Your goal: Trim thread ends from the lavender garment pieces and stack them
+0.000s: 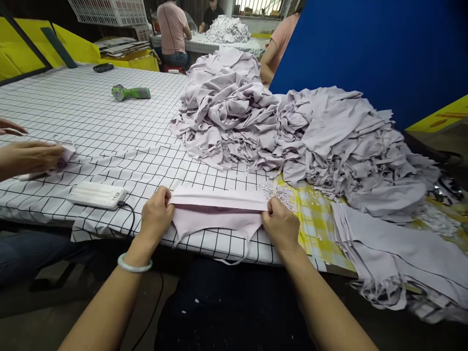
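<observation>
Between my two hands a pale lilac camisole-like garment [215, 218] is stretched out level over the table's front edge. Its straight hem side lies farther from me, and thin straps hang off the near side. My left hand [157, 212] is closed on its left end, with a pale bangle on the wrist. My right hand [281, 219] pinches the right end. Beyond it rises a large heap of similar lilac cloth [234, 102]. Flat stacked pieces [398, 248] lie to the right of my right hand, their straps bunched at the near end.
A white power bank [97, 195] with a black cable lies left on the grid-patterned tablecloth [91, 117]. Farther back are a green handheld tool [130, 92] and a dark object [103, 68]. A co-worker's hands [32, 156] handle cloth at left. A blue panel [365, 53] stands right.
</observation>
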Available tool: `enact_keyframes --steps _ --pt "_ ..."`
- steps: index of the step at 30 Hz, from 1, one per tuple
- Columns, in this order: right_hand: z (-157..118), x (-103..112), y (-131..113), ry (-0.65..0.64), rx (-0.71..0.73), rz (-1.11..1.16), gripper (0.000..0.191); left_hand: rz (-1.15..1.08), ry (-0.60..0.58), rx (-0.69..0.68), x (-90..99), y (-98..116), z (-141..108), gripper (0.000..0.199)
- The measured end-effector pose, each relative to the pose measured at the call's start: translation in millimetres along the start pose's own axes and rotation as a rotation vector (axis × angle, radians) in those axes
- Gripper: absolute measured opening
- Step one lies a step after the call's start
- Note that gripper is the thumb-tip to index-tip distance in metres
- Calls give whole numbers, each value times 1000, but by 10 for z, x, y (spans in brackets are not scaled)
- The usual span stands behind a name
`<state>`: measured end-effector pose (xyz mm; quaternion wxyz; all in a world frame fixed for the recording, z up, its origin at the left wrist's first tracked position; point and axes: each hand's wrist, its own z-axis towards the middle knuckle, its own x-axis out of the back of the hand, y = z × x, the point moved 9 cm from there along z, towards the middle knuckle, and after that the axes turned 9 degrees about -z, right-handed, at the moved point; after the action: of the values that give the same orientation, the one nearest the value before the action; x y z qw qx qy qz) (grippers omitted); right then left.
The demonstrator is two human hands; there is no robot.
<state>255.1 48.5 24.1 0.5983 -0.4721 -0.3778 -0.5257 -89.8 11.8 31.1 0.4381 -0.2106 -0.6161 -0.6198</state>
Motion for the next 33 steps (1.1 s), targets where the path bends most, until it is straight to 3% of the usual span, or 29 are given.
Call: enact_keyframes --steps 4,8,11,15,17,19,21,24,28,30,33 --pt "-40 -20 -74 -34 55 16 12 76 -103 59 20 -46 -66 22" --pt "265 250 -40 71 13 90 10 -11 34 37 300 93 149 51" --pt "488 333 -63 130 7 124 9 -216 -14 115 204 61 324 59" --pt "537 -82 -206 -75 32 57 9 -562 -124 351 -216 -169 345 59" --pt "468 -264 -247 -153 40 18 9 -669 -116 393 -294 -261 287 60" --pt "368 -316 -246 -172 50 -18 8 -711 -137 364 -275 -311 184 63" --pt "248 -282 -210 -189 67 -56 7 -665 -193 314 -198 -345 40 67" --pt "87 -151 -188 -242 147 -32 9 -418 -250 161 -29 -306 -138 75" --pt "112 -23 -259 -367 214 294 15 -114 -187 -148 105 45 -85 69" --pt "281 -26 -246 -355 121 385 14 -24 -190 -99 37 106 89 62" --pt "497 -104 -310 -289 101 241 12 125 -284 68 -144 57 342 35"
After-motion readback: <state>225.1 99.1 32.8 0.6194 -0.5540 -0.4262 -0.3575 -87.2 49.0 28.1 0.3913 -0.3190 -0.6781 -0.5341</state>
